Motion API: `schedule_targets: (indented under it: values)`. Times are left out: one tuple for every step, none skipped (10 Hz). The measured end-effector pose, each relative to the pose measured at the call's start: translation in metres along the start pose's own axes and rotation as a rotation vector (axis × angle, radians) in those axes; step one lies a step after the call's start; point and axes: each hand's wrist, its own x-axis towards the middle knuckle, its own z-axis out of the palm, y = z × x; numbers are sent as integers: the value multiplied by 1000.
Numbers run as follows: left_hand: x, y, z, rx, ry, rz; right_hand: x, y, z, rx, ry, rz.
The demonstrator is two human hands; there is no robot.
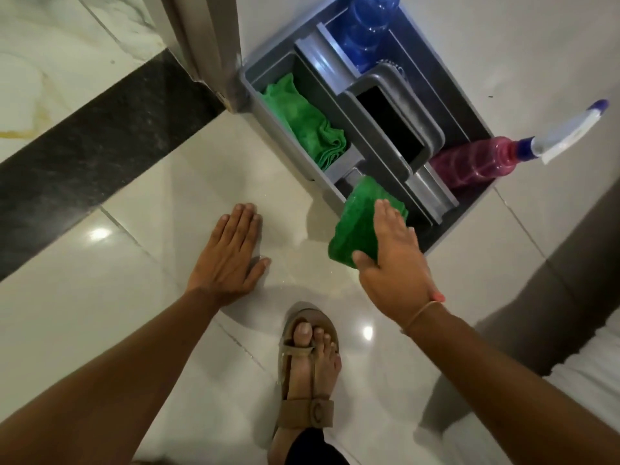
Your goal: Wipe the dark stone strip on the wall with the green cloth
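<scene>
My right hand [394, 260] grips a folded green cloth [355, 223] between thumb and fingers, held over the near corner of a grey caddy [246, 83]. A second green cloth [307, 124] lies crumpled in the caddy's left compartment. My left hand [231, 256] is flat with its fingers together, holding nothing, over the pale glossy tiles. The dark stone strip [100, 142] runs diagonally across the left of the view, from the lower left up to a door frame [204, 45]. Both hands are well away from the strip.
The caddy also holds a blue bottle [364, 26], a pink spray bottle [476, 162] with a white and blue trigger head, and a dark inner bin [392, 125]. My sandalled foot [308, 370] stands on the tiles below my hands. Something white [590, 374] lies at the right edge.
</scene>
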Motion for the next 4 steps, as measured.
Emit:
schedule_targets:
  values:
    - [-2, -2, 0, 9, -15, -4, 10, 15, -7, -117, 17, 9]
    - [-3, -2, -3, 13, -26, -2, 16, 14, -1, -165, 96, 58]
    - [-3, -2, -9, 10, -57, 7, 14, 15, 10, -137, 139, 49]
    - [-5, -6, -20, -4, -63, -35, 17, 15, 6, -135, 141, 69]
